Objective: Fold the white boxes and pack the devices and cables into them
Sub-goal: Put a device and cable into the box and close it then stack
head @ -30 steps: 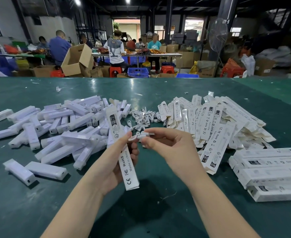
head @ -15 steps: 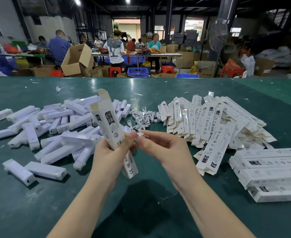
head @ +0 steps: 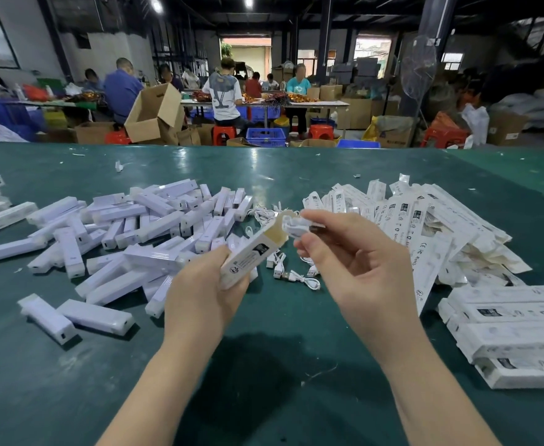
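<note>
My left hand [head: 200,294] grips a folded white box [head: 251,255] by its lower end, its open mouth tilted up and to the right. My right hand [head: 357,268] pinches a coiled white cable [head: 298,226] just beside that open mouth. A heap of white devices [head: 129,233] covers the green table [head: 264,365] on the left. Flat unfolded boxes [head: 425,230] are piled on the right, and loose cables [head: 293,275] lie between the two piles.
Several folded boxes [head: 515,333] are stacked at the right edge. Two single devices [head: 77,317] lie near the front left. Beyond the table's far edge, people sit at other tables among cardboard cartons [head: 151,114].
My left hand has turned the box from upright to tilted, its open end now facing my right hand. My right hand has lifted the coiled cable up to that opening.
</note>
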Demonstrator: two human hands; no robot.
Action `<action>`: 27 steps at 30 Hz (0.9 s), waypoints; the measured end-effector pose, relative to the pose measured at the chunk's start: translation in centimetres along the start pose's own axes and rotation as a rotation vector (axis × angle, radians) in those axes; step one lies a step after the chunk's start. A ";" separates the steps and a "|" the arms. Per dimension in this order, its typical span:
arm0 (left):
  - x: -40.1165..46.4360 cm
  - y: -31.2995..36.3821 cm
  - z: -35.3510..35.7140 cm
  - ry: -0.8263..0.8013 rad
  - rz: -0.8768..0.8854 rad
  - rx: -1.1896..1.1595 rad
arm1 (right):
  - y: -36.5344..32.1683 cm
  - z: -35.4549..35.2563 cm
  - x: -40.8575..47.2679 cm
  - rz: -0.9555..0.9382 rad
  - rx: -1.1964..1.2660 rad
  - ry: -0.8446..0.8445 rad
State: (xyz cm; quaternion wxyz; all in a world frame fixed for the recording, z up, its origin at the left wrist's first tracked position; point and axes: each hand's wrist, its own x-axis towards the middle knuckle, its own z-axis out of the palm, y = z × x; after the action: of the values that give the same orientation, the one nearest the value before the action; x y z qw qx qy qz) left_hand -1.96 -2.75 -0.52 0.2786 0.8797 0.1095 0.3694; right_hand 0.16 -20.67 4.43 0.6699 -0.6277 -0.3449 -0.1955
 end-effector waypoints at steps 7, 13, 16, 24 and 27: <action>-0.1 0.2 -0.2 -0.041 0.074 0.092 | 1.0 -0.7 0.2 -0.188 -0.459 -0.067; -0.4 0.1 0.5 -0.095 0.082 0.110 | 1.3 -0.6 0.3 -0.194 -0.492 -0.099; -0.4 -0.1 0.6 -0.091 0.089 0.117 | 1.5 -0.8 0.3 -0.140 -0.514 -0.130; -0.6 0.0 0.8 -0.141 0.110 0.063 | 1.1 -0.1 0.0 0.232 -0.176 -0.058; -0.7 0.1 0.8 -0.116 0.107 0.037 | 1.0 0.4 -0.2 0.214 -0.182 -0.040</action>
State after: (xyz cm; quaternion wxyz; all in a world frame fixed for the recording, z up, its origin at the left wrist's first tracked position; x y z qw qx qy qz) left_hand -1.89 -3.41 -1.32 0.2481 0.9093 0.0530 0.3299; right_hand 0.64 -20.20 3.61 0.6201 -0.7230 -0.2700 -0.1408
